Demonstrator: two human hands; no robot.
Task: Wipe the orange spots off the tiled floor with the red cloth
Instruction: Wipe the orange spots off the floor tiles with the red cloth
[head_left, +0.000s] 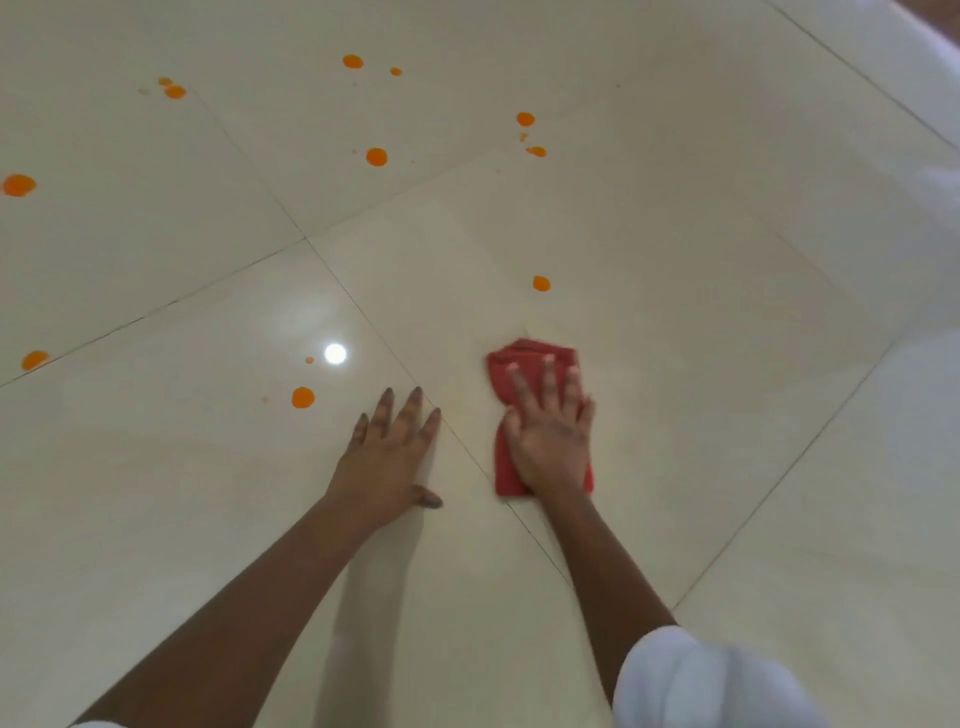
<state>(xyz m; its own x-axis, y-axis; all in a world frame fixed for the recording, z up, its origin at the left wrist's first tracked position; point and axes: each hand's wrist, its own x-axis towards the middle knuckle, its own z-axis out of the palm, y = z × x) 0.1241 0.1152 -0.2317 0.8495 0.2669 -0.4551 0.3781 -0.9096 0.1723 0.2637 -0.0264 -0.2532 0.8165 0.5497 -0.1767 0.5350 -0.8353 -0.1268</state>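
The cloth (527, 352) lay bunched on the floor (727, 395), a little right of centre, just right of a grout line (467, 447). And there was the right hand (550, 436), flat on top of it, fingers straight and spread, pressing down. The palm covered the middle, and red showed past the fingertips and along the thumb side.

The nearest spot (541, 283) sat just beyond the cloth on the same tile, apart from it.

The left hand (389, 457) was planted on bare tile beside the cloth, open, fingers splayed, thumb out toward the cloth, holding nothing. The grout line ran between the two hands.

Up and left of those fingertips sat a second spot (303, 397), near a bright glare (335, 354). Farther out, plenty more orange: a mid spot (376, 156), a right spot (525, 119), a top spot (353, 61), and an edge spot (18, 185) far left.

White fabric (701, 680) covered the right arm at the bottom corner.
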